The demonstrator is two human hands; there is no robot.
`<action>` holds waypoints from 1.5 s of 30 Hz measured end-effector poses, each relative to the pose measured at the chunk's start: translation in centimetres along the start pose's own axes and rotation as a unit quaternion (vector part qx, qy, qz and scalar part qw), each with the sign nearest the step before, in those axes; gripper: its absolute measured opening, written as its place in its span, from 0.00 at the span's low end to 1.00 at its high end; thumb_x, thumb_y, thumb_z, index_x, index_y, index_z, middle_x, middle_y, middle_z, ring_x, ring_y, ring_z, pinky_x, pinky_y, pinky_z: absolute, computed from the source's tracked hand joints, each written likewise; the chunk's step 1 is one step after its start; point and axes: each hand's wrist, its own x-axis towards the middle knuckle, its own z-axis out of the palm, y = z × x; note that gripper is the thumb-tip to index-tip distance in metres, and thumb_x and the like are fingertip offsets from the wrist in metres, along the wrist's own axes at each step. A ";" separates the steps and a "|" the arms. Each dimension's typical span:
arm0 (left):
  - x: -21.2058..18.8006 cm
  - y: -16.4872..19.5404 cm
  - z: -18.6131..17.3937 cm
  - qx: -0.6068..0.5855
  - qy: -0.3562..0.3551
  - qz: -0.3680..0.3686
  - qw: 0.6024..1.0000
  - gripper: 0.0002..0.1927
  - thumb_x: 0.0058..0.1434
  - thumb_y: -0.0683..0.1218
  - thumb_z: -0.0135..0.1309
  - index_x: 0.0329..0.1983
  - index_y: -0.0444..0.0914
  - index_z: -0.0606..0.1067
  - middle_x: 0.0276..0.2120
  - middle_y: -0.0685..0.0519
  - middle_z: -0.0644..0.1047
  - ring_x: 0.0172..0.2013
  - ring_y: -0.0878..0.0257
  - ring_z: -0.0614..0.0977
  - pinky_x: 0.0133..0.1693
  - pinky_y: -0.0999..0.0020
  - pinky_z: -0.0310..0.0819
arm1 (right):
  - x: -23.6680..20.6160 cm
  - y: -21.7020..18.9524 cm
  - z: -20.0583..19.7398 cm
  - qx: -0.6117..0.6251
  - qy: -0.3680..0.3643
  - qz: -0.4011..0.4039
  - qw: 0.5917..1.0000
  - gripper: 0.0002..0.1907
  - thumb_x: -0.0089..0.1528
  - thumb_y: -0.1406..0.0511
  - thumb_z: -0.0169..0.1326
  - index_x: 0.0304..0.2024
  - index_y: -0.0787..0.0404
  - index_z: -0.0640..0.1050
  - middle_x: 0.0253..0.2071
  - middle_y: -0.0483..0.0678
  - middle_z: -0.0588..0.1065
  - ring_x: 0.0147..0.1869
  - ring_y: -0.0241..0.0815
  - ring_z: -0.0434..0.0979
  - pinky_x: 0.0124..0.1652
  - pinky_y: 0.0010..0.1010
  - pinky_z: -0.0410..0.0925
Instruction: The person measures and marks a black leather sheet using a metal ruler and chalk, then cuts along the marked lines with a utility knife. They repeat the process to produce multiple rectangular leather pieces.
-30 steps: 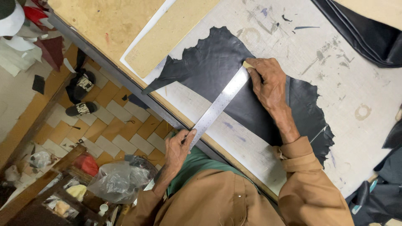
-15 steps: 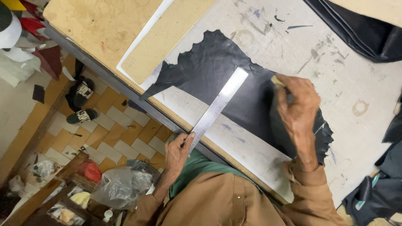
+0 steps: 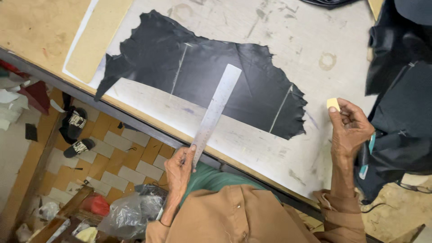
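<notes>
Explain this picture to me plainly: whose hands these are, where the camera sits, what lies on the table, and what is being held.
The camera sits on a person's head and looks down, so both hands are that person's own. The left hand holds one end of a long metal ruler, which lies across a ragged piece of black leather on the pale worktable. Faint chalk lines cross the leather. The right hand, lifted off to the side, pinches a small yellowish chalk block. More dark leather is piled on the right.

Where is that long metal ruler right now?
In the head view, the metal ruler lies slanted across the black leather piece on the table, its near end held by the left hand.
</notes>
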 end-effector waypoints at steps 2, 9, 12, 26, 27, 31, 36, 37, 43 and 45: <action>-1.8 -0.4 2.9 0.002 -0.007 -0.004 1.000 0.16 0.65 0.53 0.57 0.32 0.35 0.82 0.14 0.55 0.75 0.15 0.71 0.74 0.18 0.72 0.67 | -0.7 1.0 -2.1 0.022 -0.020 -0.009 1.000 0.12 0.68 0.76 0.62 0.55 0.73 0.79 0.49 0.48 0.79 0.51 0.32 0.80 0.53 0.21 0.73; -6.9 -0.5 9.9 0.020 -0.031 -0.010 0.999 0.15 0.64 0.53 0.56 0.33 0.37 0.81 0.14 0.52 0.76 0.15 0.70 0.76 0.17 0.71 0.71 | -1.0 2.8 -3.7 0.052 -0.060 0.011 0.997 0.14 0.67 0.76 0.61 0.54 0.72 0.78 0.49 0.51 0.80 0.50 0.35 0.80 0.52 0.23 0.74; -7.8 0.4 11.6 0.053 -0.003 -0.003 0.999 0.16 0.64 0.54 0.58 0.32 0.36 0.82 0.13 0.50 0.76 0.14 0.67 0.78 0.19 0.68 0.69 | -0.8 2.8 -3.2 0.043 -0.089 0.014 0.995 0.14 0.66 0.76 0.62 0.55 0.72 0.79 0.47 0.51 0.79 0.49 0.35 0.79 0.50 0.23 0.73; -7.8 2.0 13.7 0.055 0.006 0.012 0.998 0.19 0.65 0.56 0.55 0.31 0.34 0.80 0.12 0.50 0.75 0.13 0.66 0.78 0.18 0.68 0.70 | 0.2 3.3 -2.5 0.087 -0.139 0.012 0.986 0.14 0.66 0.76 0.61 0.55 0.70 0.79 0.47 0.50 0.79 0.49 0.35 0.79 0.49 0.22 0.73; -7.8 1.9 13.7 0.057 0.007 0.016 0.998 0.20 0.65 0.56 0.55 0.31 0.34 0.80 0.12 0.50 0.75 0.13 0.66 0.78 0.18 0.68 0.70 | 0.2 3.5 -2.5 0.092 -0.136 0.008 0.986 0.14 0.66 0.76 0.61 0.55 0.70 0.79 0.47 0.50 0.79 0.49 0.35 0.79 0.50 0.22 0.73; -7.5 1.6 13.7 0.069 0.009 0.009 0.998 0.21 0.65 0.56 0.56 0.28 0.34 0.79 0.10 0.51 0.73 0.13 0.67 0.77 0.18 0.68 0.69 | 0.1 4.1 -2.3 0.107 -0.131 0.009 0.986 0.15 0.65 0.77 0.62 0.55 0.71 0.79 0.47 0.50 0.78 0.49 0.35 0.78 0.50 0.22 0.73; -7.2 1.8 13.6 0.059 0.009 0.006 0.998 0.22 0.65 0.56 0.57 0.25 0.34 0.78 0.10 0.52 0.71 0.12 0.67 0.76 0.17 0.68 0.68 | 0.1 4.3 -2.3 0.083 -0.130 0.017 0.988 0.15 0.66 0.77 0.62 0.55 0.71 0.79 0.47 0.51 0.79 0.48 0.35 0.79 0.48 0.21 0.74; -7.2 1.9 13.6 0.056 0.003 0.001 0.998 0.22 0.65 0.56 0.57 0.25 0.34 0.78 0.10 0.52 0.71 0.12 0.67 0.76 0.17 0.68 0.68 | 0.1 4.2 -2.3 0.080 -0.129 0.022 0.988 0.15 0.65 0.77 0.62 0.55 0.71 0.79 0.47 0.51 0.79 0.47 0.34 0.79 0.47 0.21 0.73; -7.3 2.6 13.2 0.045 -0.008 0.001 0.999 0.22 0.65 0.56 0.56 0.26 0.33 0.78 0.11 0.54 0.71 0.13 0.68 0.75 0.17 0.69 0.68 | 0.4 3.9 -2.1 0.066 -0.134 0.024 0.988 0.14 0.66 0.77 0.62 0.55 0.71 0.79 0.46 0.50 0.79 0.47 0.34 0.79 0.46 0.21 0.73; -7.3 2.8 13.1 0.039 -0.009 -0.007 0.999 0.21 0.65 0.56 0.57 0.27 0.34 0.79 0.11 0.53 0.71 0.13 0.68 0.75 0.17 0.70 0.69 | 0.4 3.8 -1.9 0.061 -0.134 0.024 0.989 0.14 0.66 0.77 0.63 0.55 0.71 0.79 0.46 0.50 0.79 0.46 0.33 0.79 0.46 0.20 0.73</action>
